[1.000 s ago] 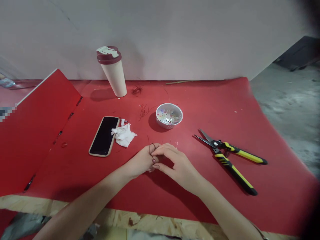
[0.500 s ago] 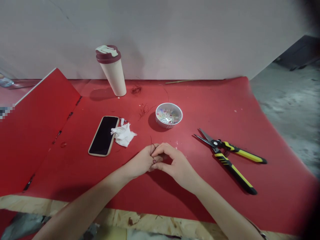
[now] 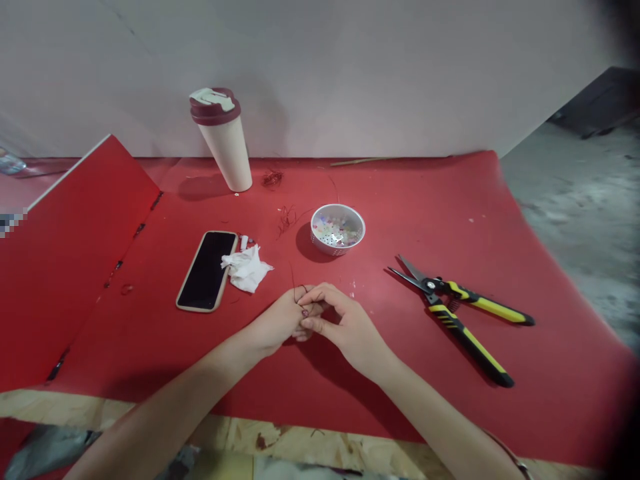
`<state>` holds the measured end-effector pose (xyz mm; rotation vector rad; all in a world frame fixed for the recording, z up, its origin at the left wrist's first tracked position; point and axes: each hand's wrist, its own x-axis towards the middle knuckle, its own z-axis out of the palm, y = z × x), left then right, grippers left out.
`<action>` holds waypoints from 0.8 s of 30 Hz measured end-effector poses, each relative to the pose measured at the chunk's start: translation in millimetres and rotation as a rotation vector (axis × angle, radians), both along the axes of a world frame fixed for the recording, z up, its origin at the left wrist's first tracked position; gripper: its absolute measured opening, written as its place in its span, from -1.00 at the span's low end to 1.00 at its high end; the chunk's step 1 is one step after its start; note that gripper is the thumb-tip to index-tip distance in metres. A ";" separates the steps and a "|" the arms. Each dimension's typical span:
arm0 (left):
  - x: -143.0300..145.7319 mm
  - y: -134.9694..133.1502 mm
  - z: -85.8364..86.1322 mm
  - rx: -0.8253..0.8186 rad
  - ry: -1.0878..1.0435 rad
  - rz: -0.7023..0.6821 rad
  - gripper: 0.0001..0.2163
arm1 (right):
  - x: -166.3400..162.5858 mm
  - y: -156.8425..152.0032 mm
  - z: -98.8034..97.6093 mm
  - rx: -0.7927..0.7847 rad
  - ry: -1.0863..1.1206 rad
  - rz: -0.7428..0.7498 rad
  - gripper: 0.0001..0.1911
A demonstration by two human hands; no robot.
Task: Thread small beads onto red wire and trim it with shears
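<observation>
Both hands meet just above the red table surface, below the perforated bowl. My left hand (image 3: pixel 283 320) is closed with its fingers curled, and a thin dark red cord (image 3: pixel 294 277) with a small reddish bead (image 3: pixel 305 313) lies across its fingers. One loose cord end sticks up past the knuckles. My right hand (image 3: pixel 347 327) reaches in from the right, index finger and thumb on either side of the bead, fingertips at the cord. The fingers overlap, so the exact hold is partly hidden.
A white perforated bowl (image 3: pixel 338 247) holds colourful beads. Yellow-black shears (image 3: pixel 450 307) lie open on the right. On the left are a phone (image 3: pixel 207 273), crumpled tissue (image 3: pixel 249 269) and a lidded cup (image 3: pixel 227 147). Red thread scraps (image 3: pixel 273 178) lie behind, before a grey wall.
Both hands have shifted slightly left. The bead moved a little left and up, and the cord's loose end now stands further left with a small loop at its base.
</observation>
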<state>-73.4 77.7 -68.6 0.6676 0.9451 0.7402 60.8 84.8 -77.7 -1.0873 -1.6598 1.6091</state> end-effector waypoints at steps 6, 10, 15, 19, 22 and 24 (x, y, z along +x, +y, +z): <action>2.1 0.1 0.0 -0.060 -0.064 -0.006 -0.81 | 1.1 3.6 0.3 -0.035 -0.006 0.026 -0.84; 2.5 0.3 -0.1 -0.065 -0.056 -0.003 -0.75 | 1.1 4.6 0.0 -0.046 0.014 0.027 -0.86; 3.0 -0.2 -1.0 -0.047 -0.048 0.001 -0.75 | 0.7 3.9 0.8 -0.062 0.048 0.022 -0.88; 1.1 -0.5 -4.6 0.011 -0.066 -0.031 -0.81 | 0.9 4.2 3.1 -0.063 0.041 0.022 -0.88; -0.4 -0.6 -7.1 0.037 -0.061 -0.049 -0.81 | 1.7 4.8 3.5 -0.050 0.027 0.024 -0.89; -0.9 -0.7 -7.8 0.042 -0.058 -0.061 -0.81 | 2.3 4.6 2.5 -0.038 0.033 0.023 -0.90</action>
